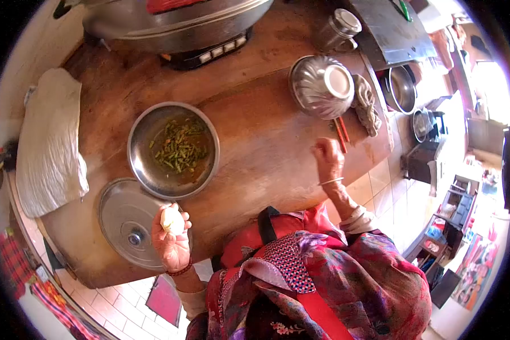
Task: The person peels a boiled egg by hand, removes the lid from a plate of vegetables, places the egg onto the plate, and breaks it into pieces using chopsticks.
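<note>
My left hand (171, 243), palm up, has its fingers curled round a pale piece of bun (172, 221). Just beyond it is a steel bowl (135, 141) with chopped green vegetables (181, 146) inside. Partly beneath that bowl and my left hand lies a round metal lid (119, 218) with a knob. Over the table's right side, my right hand (328, 158) is curled, slightly blurred, with nothing visible in it. Close beside it lie red chopsticks (341, 135), whose far ends run under upturned patterned bowls (317, 85).
A large pan (175, 28) stands on a black stove (209, 54) at the back. A grey cloth (366, 106) lies near the wooden table's (255, 141) right edge, with a lidded mug (337, 31) behind. A whitish cloth (51, 144) covers the left edge.
</note>
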Tool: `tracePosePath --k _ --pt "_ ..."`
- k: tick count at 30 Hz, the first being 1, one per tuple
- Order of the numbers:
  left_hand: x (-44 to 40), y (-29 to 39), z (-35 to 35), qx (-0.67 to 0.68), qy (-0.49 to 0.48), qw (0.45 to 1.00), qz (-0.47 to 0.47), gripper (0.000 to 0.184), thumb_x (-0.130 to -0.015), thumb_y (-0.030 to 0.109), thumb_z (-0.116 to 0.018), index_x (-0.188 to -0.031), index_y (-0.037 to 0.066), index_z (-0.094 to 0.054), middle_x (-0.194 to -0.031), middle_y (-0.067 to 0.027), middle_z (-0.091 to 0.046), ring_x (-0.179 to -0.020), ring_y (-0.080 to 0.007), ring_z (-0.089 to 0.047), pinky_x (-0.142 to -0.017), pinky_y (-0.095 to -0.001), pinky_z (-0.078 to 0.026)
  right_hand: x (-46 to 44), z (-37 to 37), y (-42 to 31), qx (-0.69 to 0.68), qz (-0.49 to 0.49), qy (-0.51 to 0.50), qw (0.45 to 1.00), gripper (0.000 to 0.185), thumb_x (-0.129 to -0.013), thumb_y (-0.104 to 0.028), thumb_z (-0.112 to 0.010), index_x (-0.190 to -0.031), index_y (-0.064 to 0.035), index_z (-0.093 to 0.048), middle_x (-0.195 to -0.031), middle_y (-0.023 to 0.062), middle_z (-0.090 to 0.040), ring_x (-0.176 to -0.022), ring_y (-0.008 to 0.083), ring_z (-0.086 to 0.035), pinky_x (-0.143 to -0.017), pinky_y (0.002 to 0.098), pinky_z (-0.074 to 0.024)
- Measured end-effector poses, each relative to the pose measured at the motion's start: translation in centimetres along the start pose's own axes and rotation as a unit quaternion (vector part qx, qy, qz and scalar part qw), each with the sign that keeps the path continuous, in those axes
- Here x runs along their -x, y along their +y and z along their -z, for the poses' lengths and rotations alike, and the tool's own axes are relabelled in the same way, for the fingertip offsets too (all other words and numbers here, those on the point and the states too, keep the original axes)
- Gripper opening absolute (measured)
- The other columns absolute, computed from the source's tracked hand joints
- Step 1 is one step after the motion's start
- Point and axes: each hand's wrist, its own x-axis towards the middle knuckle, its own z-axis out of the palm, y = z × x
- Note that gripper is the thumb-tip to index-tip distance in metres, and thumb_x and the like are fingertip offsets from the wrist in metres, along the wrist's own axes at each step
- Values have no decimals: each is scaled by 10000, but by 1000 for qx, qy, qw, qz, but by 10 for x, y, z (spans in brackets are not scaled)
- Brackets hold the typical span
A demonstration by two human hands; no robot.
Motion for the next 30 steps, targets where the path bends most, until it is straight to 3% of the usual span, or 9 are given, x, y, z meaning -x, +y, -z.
tracePosePath --k 3,5,7,12,17,20,22,23,30 --pt "-1 -4 -9 -2 4 1000 8 634 -777 149 -708 -1303 -26 -401 -1246 -237 -496 -1005 -322 -592 -801 -356 -545 -12 27 51 101 -41 107 988 308 -714 -196 -707 -975 -98 -575 -940 111 -540 -920 308 -529 -776 396 -448" --pt "-1 -8 -15 -6 -2 1000 10 630 -781 148 -703 -1304 -27 -399 -1255 -239 -492 -1000 -319 -594 -802 -352 -543 -24 30 75 163 -62 132 976 361 -693 -235 -728 -990 -99 -574 -952 115 -535 -919 319 -524 -792 415 -441" --pt "0 -9 -20 -11 -11 1000 7 629 -782 149 -702 -1304 -26 -399 -1255 -240 -492 -997 -319 -595 -803 -350 -543 -34 31 82 201 -101 68 972 370 -697 -262 -723 -991 -98 -568 -981 119 -528 -931 322 -516 -792 418 -437" --pt "7 -19 -41 3 -9 1000 1 630 -773 128 -709 -1299 -32 -402 -1246 -239 -499 -990 -322 -597 -799 -360 -545 -42 37 101 180 -114 -36 976 234 -729 -240 -685 -861 -101 -552 -855 110 -577 -838 308 -579 -703 424 -458" --pt "11 -32 -50 36 -23 999 15 623 -768 106 -711 -1293 -33 -406 -1246 -239 -498 -1003 -330 -594 -807 -370 -546 -26 54 100 144 -63 -21 987 213 -740 -198 -676 -828 -93 -512 -770 135 -595 -757 331 -587 -679 432 -455" --pt "9 -39 -60 40 -33 999 15 614 -771 106 -709 -1288 -35 -410 -1248 -238 -497 -1012 -331 -592 -813 -373 -545 -26 68 106 154 -80 -28 984 179 -760 -135 -658 -838 -72 -510 -735 111 -610 -618 276 -617 -576 398 -489" --pt "10 -42 -66 35 -32 999 16 609 -773 109 -709 -1285 -37 -414 -1249 -236 -497 -1017 -330 -590 -816 -374 -543 -27 89 99 -201 -221 -40 953 133 -788 -78 -623 -872 -52 -524 -679 84 -602 -499 189 -606 -444 303 -491" --pt "8 -43 -70 37 -41 998 19 608 -775 111 -708 -1286 -35 -414 -1249 -234 -498 -1021 -327 -588 -821 -375 -541 -28 100 92 -237 -220 -16 946 66 -797 -25 -591 -853 -30 -557 -653 67 -589 -467 131 -581 -399 248 -482" --pt "7 -54 -76 15 -49 998 41 599 -789 127 -706 -1296 -10 -419 -1245 -218 -498 -1023 -311 -591 -830 -365 -538 -77 198 45 -33 -25 85 996 76 -764 -77 -597 -805 -17 -620 -710 74 -608 -554 131 -601 -508 258 -473"
